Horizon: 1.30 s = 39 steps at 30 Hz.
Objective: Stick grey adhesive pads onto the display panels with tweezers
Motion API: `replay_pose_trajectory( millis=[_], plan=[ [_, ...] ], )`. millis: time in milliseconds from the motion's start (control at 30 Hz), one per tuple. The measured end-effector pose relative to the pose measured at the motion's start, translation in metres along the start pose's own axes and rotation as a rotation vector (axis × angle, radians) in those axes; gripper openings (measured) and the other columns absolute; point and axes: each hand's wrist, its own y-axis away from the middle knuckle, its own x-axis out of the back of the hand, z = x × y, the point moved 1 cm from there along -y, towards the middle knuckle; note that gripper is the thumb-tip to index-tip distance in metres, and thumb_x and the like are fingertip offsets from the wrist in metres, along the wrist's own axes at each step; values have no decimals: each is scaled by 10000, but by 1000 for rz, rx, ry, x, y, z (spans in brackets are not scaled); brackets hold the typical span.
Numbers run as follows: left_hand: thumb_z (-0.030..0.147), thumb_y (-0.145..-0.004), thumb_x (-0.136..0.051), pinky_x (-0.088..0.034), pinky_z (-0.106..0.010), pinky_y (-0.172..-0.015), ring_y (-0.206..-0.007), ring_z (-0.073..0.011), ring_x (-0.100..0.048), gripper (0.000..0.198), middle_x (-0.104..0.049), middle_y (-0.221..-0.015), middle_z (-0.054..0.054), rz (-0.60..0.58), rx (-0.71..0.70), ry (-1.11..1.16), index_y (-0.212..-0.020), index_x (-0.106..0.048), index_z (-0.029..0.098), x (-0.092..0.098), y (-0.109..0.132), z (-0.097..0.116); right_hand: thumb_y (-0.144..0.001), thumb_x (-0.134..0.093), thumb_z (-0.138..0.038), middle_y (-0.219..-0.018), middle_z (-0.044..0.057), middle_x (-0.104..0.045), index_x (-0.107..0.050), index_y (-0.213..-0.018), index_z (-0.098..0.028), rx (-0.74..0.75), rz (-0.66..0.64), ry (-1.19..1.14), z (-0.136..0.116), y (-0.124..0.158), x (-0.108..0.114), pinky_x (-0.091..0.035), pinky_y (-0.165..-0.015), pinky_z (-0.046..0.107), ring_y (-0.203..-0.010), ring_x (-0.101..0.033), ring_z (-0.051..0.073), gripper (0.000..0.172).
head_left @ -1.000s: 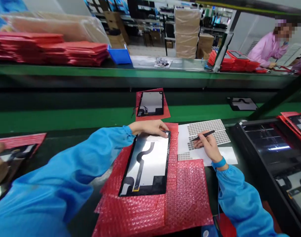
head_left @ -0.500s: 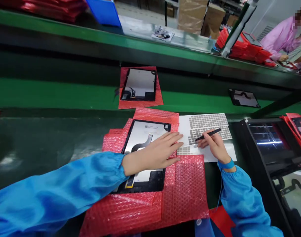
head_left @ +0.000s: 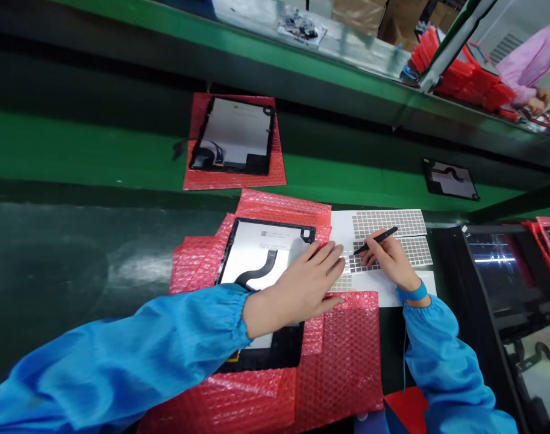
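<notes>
My right hand (head_left: 390, 262) is closed around black tweezers (head_left: 379, 239), seen nearly edge-on, with the tip at a sheet of small grey square stickers (head_left: 387, 222). My left hand (head_left: 313, 277) lies palm down with its fingers stretched out, the tips at the left side of the sticker sheets. Under that hand and forearm is a tablet screen (head_left: 252, 248), back up, with a black curved ribbon cable (head_left: 263, 268). Red bubble-wrap bags (head_left: 347, 355) lie beneath the screen. The forearm hides part of the screen.
Another screen (head_left: 241, 132) rests on red bubble wrap on the green belt (head_left: 134, 157), and one more (head_left: 450, 179) lies farther right. A black tray (head_left: 459, 277) with screens stands at my right. Across the line, a person in a pink sleeve (head_left: 528, 66) works near red bags (head_left: 473, 78).
My left hand has shifted slightly right, closer to the stickers. The tweezer tip has moved a little left and up on the sheet. The screen on the belt appears farther left as the view shifts.
</notes>
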Motion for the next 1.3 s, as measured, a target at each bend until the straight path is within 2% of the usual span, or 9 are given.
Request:
replay_pose_trajectory(
  millis=[267,533,667,767,833,900,1000,1067,1300],
  plan=[
    [613,-1003,-563,-354,-561,-1216,-1458,-401,-502,641,-534,-1584,-205,-8,37,36,-1390,-621,106,4,0,-1,-987,-656,-630,-743,26,-766,-584,-1007,-207,-15,-53,-10,-4,-1,1,-605,-533,262,-594,-753,166,429],
    [600,-1012,-561,-365,-582,-1215,-1472,-409,-488,631,-529,-1585,-212,19,45,60,-1382,-620,92,-1,-3,-3,-930,-737,-621,-733,17,-775,-592,-957,-215,-56,-46,-160,-6,-5,5,-600,-529,250,-570,-755,161,432],
    [576,-1016,-565,-397,-580,-1204,-1442,-399,-517,595,-578,-1520,-229,108,42,64,-1318,-651,70,20,5,4,-928,-761,-581,-737,18,-788,-603,-961,-221,-1,13,-256,-11,1,3,-625,-543,284,-557,-758,175,395],
    [517,-1031,-545,-562,-517,-1010,-1177,-357,-674,500,-713,-1229,-200,178,51,78,-1183,-700,67,46,27,18,-963,-740,-542,-746,16,-795,-608,-979,-224,45,37,-298,-21,10,-10,-642,-565,306,-562,-762,179,344],
    [457,-1041,-524,-614,-441,-782,-898,-294,-707,411,-721,-969,-126,145,68,83,-1073,-719,97,56,44,26,-979,-723,-539,-757,16,-798,-599,-981,-228,65,12,-311,-29,15,-25,-647,-577,311,-568,-764,178,335],
    [400,-1029,-544,-602,-409,-667,-790,-274,-690,357,-701,-893,-101,66,100,32,-1095,-719,96,56,58,30,-988,-711,-545,-757,15,-797,-588,-973,-230,74,-44,-311,-35,15,-42,-644,-580,304,-576,-765,172,339],
    [345,-990,-596,-606,-421,-652,-869,-309,-697,460,-711,-1020,-159,-48,178,-97,-1331,-647,41,44,70,31,-1001,-702,-531,-746,11,-790,-576,-977,-230,69,-128,-320,-39,8,-63,-644,-595,293,-598,-772,167,327],
    [334,-980,-594,-606,-421,-647,-927,-325,-687,538,-699,-1099,-191,-79,205,-136,-1417,-592,21,37,72,30,-999,-702,-542,-734,5,-781,-566,-980,-234,58,-160,-333,-38,3,-74,-645,-590,295,-604,-776,171,337],
    [396,-991,-572,-615,-412,-644,-978,-324,-659,576,-682,-1135,-179,-100,224,-138,-1445,-585,43,33,74,30,-1018,-667,-557,-753,5,-774,-549,-989,-244,-6,-204,-332,-29,8,-88,-666,-627,326,-639,-785,181,336]
  ],
)
